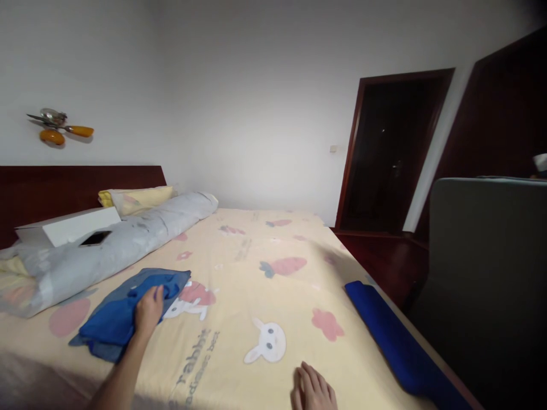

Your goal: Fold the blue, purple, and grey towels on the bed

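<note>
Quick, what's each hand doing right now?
Left hand: closed, gripping the blue cloth.
Right hand: open, fingers loosely bent, nothing visibly held; its palm is hidden.

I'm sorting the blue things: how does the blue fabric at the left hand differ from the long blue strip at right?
The blue fabric is rumpled and two-toned; the blue strip is smoother, long and deep blue. The left hand touches the fabric; no hand touches the strip. Both lie on the bed.
</note>
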`<action>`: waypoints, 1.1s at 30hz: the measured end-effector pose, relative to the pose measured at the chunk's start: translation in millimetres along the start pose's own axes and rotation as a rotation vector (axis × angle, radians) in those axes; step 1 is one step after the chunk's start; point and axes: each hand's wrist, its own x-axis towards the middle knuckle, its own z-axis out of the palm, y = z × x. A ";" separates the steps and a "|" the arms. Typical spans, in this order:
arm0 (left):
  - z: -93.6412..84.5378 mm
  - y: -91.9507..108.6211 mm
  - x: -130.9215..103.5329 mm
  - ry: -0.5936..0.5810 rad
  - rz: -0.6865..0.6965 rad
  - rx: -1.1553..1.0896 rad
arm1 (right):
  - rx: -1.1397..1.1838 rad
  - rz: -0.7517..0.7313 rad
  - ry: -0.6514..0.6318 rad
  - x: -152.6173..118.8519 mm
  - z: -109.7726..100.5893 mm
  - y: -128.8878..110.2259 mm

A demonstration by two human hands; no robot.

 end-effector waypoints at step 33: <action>113.4 122.1 -130.7 -0.538 0.349 0.036 | 0.520 0.307 -0.137 124.5 -14.4 -18.2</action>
